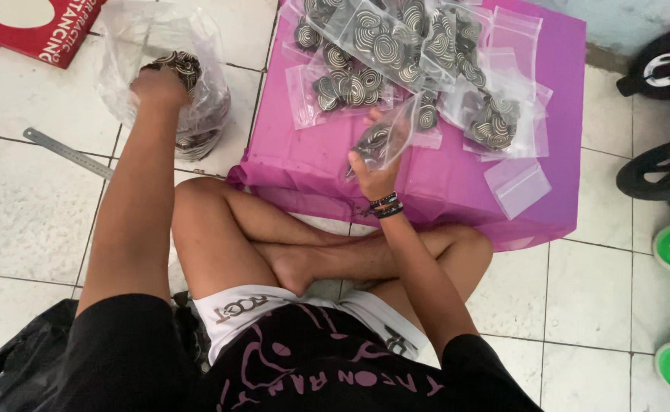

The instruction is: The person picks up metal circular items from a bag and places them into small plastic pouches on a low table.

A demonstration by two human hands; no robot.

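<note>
A: Crossed bare legs (pixel 274 229) are noted nearest the lens, at 6 o'clock, on the tiled floor (pixel 30 221). What is held?

B: Right hand (pixel 373 174), just above centre, is clamped on a small zip bag (pixel 387 137), gripped at its lower edge and held up with the mouth tilted toward 1 o'clock. A few spiral-patterned discs (pixel 371 140) are seen inside it.

A: And the left hand (pixel 158 85)?

B: It is thrust into the large clear bag (pixel 197 46) at 11 o'clock, wrist at the opening. The fingers are hidden among the loose discs, so whether they are closed on any cannot be told.

A: Step in hand?

B: Judged as filling: discs are being drawn from the large bag for the small one, which looks only partly loaded. Filled small bags (pixel 396 53) are heaped at 12 to 1 o'clock on the pink sheet (pixel 441 206); an empty zip bag (pixel 519 187) lies apart at 3 o'clock.

A: What would the next move call for?

B: A handful would need to be carried from 11 o'clock to the small bag's mouth, and that mouth kept spread, which one hand may manage poorly. A steel ruler (pixel 68 152) is logged at 9 o'clock, untouched.
</note>
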